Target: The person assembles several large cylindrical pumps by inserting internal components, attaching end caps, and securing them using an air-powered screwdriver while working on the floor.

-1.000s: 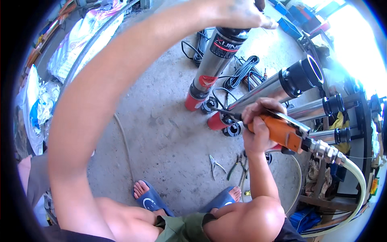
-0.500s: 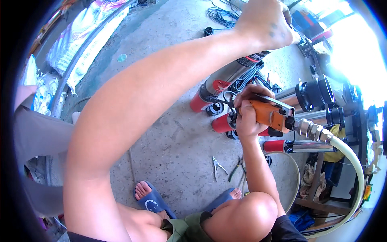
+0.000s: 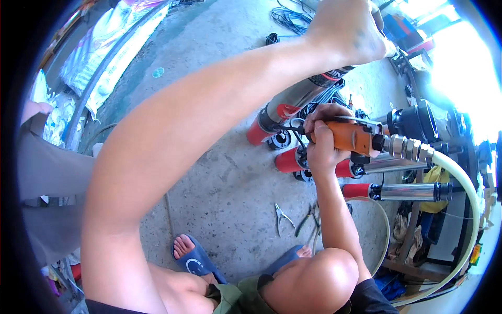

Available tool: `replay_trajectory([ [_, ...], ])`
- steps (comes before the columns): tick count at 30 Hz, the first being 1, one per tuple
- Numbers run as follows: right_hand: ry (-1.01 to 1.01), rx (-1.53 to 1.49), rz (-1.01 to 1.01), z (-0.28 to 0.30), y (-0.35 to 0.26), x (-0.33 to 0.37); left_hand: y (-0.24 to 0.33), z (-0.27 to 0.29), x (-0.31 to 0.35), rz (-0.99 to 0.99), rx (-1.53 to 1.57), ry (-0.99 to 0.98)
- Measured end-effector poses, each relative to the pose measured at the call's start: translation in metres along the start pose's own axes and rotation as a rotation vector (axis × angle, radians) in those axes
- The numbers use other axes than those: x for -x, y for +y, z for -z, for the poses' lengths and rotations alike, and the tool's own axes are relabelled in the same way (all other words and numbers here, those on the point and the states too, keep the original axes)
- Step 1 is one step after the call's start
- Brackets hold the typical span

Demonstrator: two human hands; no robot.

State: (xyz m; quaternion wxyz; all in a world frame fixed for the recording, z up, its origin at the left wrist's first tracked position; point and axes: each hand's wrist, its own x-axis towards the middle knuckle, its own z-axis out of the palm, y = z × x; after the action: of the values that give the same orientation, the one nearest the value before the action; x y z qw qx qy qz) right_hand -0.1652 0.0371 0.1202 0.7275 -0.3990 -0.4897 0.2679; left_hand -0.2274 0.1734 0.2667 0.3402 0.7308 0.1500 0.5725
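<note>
My right hand [image 3: 329, 138] is wrapped round an orange air-powered tool [image 3: 353, 137], with metal couplings and a pale hose at its rear. The tool's dark bit meets or lies close to the black joint of a steel submersible pump [image 3: 300, 97] with a red end. That pump stands on the floor, leaning away to the upper right in the picture. Stretched far forward, my left hand [image 3: 348, 31] is curled at the pump's upper end; most of its fingers and what they touch are hidden behind the back of the hand.
More steel pumps with red ends [image 3: 358, 191] lie at the right. Pliers [image 3: 282, 219] and green-handled pliers [image 3: 304, 222] rest on the concrete floor [image 3: 219, 188]. Coiled black cable [image 3: 290, 21] is at the back. A person in grey trousers [image 3: 55, 167] is at the left, near white sacks [image 3: 104, 57].
My right hand has tilted the orange tool so its rear end and hose are slightly higher. My left hand has barely moved. The person at the left has shifted a little.
</note>
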Motion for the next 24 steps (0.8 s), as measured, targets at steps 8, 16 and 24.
replay_trajectory([
  [8, 0.059, 0.099, 0.082, 0.004, 0.012, -0.009, 0.000, -0.001, -0.002, 0.028, -0.028, -0.019],
  [16, 0.023, 0.010, 0.080, 0.005, 0.011, -0.009, -0.006, -0.005, 0.001, -0.042, -0.034, 0.028],
  [24, 0.005, 0.179, 0.157, 0.008, 0.019, -0.013, 0.029, -0.016, 0.012, 0.245, -0.071, 0.171],
])
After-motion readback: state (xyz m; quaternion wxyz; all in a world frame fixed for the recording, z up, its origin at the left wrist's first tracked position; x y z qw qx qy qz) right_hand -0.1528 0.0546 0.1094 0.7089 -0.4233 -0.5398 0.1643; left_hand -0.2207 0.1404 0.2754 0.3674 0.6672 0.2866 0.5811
